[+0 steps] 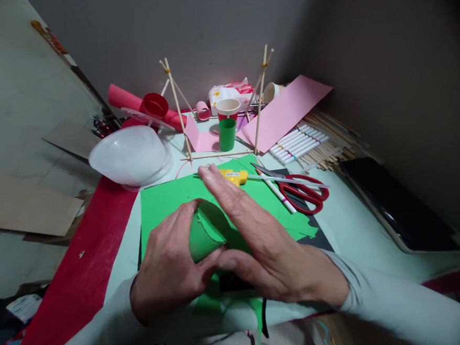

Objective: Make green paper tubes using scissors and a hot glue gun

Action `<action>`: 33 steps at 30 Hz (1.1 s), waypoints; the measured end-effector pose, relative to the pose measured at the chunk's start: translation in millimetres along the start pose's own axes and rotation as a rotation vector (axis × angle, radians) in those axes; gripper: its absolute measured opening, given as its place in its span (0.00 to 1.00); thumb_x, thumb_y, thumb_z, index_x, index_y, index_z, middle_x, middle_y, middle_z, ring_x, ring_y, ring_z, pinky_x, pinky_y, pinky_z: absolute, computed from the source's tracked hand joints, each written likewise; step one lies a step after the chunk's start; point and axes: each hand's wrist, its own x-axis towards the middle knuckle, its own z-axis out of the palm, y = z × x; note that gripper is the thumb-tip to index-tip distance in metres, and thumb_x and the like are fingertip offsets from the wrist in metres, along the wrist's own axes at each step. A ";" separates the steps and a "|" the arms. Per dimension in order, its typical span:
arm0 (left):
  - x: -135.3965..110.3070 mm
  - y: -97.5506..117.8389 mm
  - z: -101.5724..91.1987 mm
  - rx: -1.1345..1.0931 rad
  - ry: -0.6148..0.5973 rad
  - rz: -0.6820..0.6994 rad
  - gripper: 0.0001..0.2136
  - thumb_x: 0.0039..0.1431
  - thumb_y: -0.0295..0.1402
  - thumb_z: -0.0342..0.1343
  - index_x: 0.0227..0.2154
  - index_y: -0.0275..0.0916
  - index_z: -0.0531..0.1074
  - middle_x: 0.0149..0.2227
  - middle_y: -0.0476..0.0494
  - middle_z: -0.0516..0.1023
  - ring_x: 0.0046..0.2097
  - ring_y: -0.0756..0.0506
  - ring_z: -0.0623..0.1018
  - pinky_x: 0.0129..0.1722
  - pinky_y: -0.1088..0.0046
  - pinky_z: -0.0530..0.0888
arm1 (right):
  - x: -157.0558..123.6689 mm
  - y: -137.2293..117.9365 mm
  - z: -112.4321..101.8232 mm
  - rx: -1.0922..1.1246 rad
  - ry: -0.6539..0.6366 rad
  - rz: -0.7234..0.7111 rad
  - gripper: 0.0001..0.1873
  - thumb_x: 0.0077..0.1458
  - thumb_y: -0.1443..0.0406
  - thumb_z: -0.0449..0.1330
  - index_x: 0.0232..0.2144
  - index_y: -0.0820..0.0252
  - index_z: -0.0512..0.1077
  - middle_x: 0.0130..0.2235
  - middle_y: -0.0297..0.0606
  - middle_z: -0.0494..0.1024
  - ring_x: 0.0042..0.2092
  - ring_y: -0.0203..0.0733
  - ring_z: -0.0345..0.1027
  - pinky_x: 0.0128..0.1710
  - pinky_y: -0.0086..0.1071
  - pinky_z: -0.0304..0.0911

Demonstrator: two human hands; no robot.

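Note:
A green paper tube [208, 237] is wrapped in the fingers of my left hand [170, 255], with a rough seam and a loose flap along its upper side. My right hand [260, 238] is held out with straight fingers and thumb apart; its thumb tip is by the tube's lower end, and I cannot tell if it touches. Beneath both hands lies green paper [164, 195] over black paper [324, 234]. Just beyond my right fingers is a yellow glue gun [236, 177]. Red-handled scissors [300, 191] and a white marker [281, 195] rest to its right.
Farther back, two wooden stick tripods [171, 87] stand around a green tube [227, 135] and a paper cup [228, 107]. Pink card [292, 113] leans at right, near a pack of markers [299, 142]. A black tablet [397, 203] lies right; plastic bowls [128, 156] stand left.

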 end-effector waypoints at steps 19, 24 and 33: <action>18.4 -2.2 -32.5 -1.166 -0.461 -0.743 0.23 0.55 0.56 0.63 0.42 0.42 0.77 0.38 0.44 0.84 0.42 0.36 0.84 0.43 0.59 0.82 | 8.3 2.8 -17.6 0.204 -0.144 0.080 0.41 0.67 0.51 0.59 0.74 0.57 0.51 0.74 0.43 0.58 0.73 0.46 0.53 0.72 0.40 0.54; 20.5 -4.2 -21.0 -1.313 -0.386 -0.862 0.23 0.63 0.56 0.55 0.44 0.40 0.77 0.28 0.43 0.80 0.31 0.40 0.81 0.33 0.61 0.81 | 3.5 6.0 10.1 0.057 -0.017 -0.011 0.57 0.59 0.48 0.68 0.76 0.60 0.41 0.73 0.53 0.57 0.74 0.52 0.50 0.72 0.44 0.54; 24.0 -7.3 -15.4 -1.286 -0.330 -0.754 0.31 0.69 0.57 0.44 0.63 0.41 0.68 0.45 0.38 0.85 0.44 0.35 0.85 0.39 0.57 0.84 | 11.0 9.0 10.8 0.283 0.041 0.363 0.55 0.56 0.54 0.68 0.75 0.59 0.44 0.74 0.52 0.55 0.72 0.56 0.54 0.69 0.55 0.57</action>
